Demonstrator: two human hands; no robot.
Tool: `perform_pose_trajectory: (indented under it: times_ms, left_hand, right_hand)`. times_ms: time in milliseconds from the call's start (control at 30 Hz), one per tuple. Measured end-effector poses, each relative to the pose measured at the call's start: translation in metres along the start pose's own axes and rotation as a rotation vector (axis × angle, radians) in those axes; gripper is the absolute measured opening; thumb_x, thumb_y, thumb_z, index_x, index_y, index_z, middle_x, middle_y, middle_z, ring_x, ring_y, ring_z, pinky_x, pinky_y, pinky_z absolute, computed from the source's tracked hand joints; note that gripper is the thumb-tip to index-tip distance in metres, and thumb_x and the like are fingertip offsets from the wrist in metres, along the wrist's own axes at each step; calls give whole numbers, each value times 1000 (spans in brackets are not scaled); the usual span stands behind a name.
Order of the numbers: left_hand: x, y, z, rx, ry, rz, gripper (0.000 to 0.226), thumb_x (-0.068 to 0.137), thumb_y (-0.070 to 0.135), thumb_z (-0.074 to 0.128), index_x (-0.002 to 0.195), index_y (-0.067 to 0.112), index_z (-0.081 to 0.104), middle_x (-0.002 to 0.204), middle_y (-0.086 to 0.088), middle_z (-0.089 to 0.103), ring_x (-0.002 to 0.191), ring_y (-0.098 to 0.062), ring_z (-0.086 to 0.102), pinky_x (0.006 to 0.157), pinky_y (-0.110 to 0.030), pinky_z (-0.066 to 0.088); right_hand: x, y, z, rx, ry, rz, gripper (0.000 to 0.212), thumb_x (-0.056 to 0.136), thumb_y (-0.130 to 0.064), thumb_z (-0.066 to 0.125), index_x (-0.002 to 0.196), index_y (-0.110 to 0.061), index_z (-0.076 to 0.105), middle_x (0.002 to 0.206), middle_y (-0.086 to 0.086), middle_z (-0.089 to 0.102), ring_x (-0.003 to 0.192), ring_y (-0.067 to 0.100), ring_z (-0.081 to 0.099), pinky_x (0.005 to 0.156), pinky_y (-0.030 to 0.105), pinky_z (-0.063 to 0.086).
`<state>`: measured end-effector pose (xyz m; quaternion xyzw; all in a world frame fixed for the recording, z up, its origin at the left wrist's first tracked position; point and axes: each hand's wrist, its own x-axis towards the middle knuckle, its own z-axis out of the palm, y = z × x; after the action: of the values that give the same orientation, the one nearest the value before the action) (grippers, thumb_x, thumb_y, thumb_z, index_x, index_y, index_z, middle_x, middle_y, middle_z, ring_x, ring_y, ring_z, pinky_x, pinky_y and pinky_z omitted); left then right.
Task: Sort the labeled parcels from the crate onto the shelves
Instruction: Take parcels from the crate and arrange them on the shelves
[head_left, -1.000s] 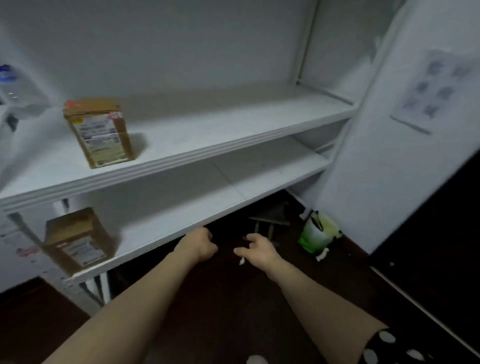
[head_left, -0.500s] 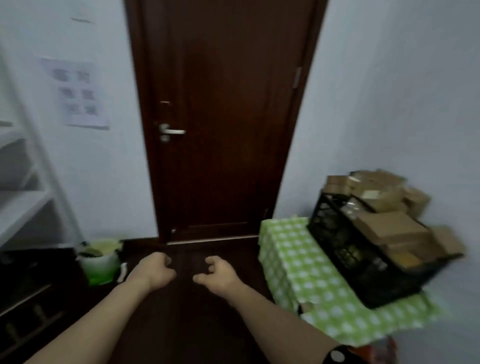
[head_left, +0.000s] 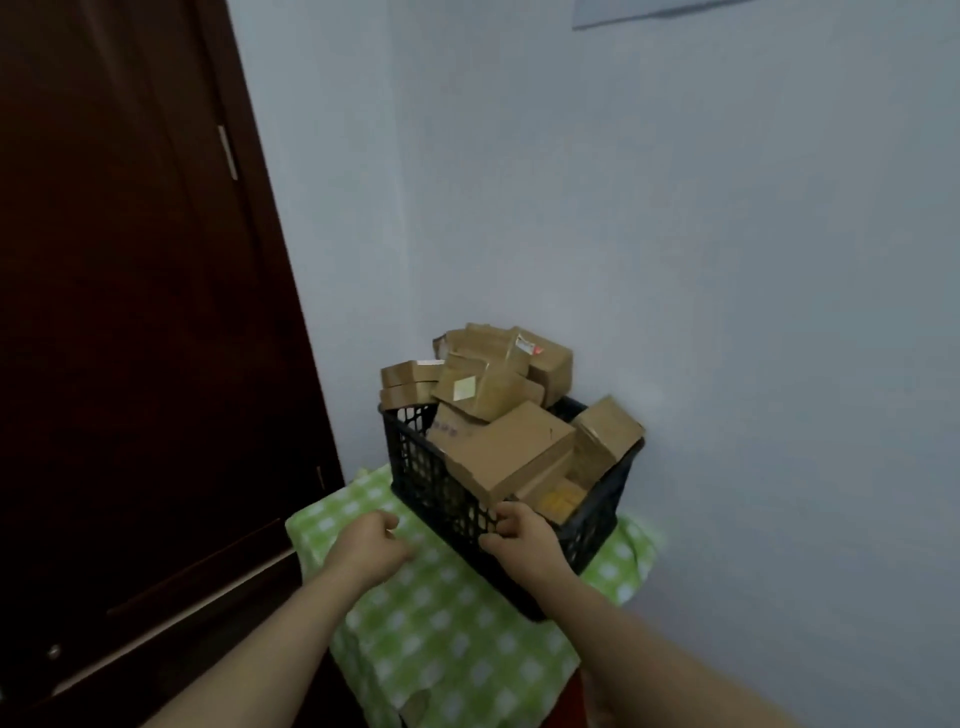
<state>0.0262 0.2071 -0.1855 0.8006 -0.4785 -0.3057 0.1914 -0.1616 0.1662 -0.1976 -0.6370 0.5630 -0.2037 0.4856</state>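
Two hands out in front of the crate (head_left: 431, 483) of parcels (head_left: 506, 447).
The crate sits on a green checked cloth (head_left: 441, 623), right of the door (head_left: 130, 312), with parcels heaped above its rim. The left hand (head_left: 371, 545) is clenched and empty; the right hand (head_left: 524, 540) curls at the crate's near wall, and I can't tell if it grips.

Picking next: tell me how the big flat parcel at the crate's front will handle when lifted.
Likely stiff: the big flat parcel is boxy cardboard. It lies tilted in the crate, so may slide; parcels above could tumble.
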Motion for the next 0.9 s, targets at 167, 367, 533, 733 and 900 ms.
perform_pose_trajectory:
  times_ms: [167, 367, 533, 733, 900]
  left_hand:
    - [76, 42, 21, -6, -108, 94, 91, 74, 49, 74, 145, 12, 31, 145, -9, 38, 125, -25, 47, 89, -27, 43]
    - [157, 82, 49, 298, -189, 190, 137, 59, 72, 71, 151, 8, -7, 157, -14, 1, 145, -33, 4, 115, -42, 18]
    - [188, 95, 67, 415, -310, 143, 149, 54, 66, 78, 146, 8, -24, 156, -14, -13, 145, -33, -12, 118, -48, 12]
    - [191, 97, 66, 253, -298, 82, 132, 61, 60, 78, 151, 17, -8, 152, -15, 10, 140, -37, 14, 112, -43, 28]
    - [135, 93, 31, -606, -561, -69, 90, 70, 23, 82, 146, 27, 32, 126, 1, 52, 109, -20, 56, 76, -28, 52]
  right_hand:
    - [57, 13, -32, 56, 205, 95, 44, 94, -16, 52, 137, -13, 43, 128, 2, 55, 101, 15, 55, 82, 25, 47]
    - [123, 23, -50, 170, 327, 273, 40, 93, -9, 49, 133, -7, 46, 125, 9, 56, 115, 23, 54, 100, 31, 44]
    - [156, 42, -59, 196, 350, 324, 43, 93, -10, 50, 136, -10, 44, 132, 9, 54, 119, 22, 53, 99, 29, 44]
    - [157, 59, -63, 269, 430, 280, 35, 96, -15, 50, 131, -11, 51, 124, 6, 60, 110, 20, 57, 89, 26, 46]
    - [143, 44, -72, 614, 500, 208, 32, 96, -26, 54, 123, -11, 58, 103, 9, 65, 89, 21, 62, 74, 33, 50]
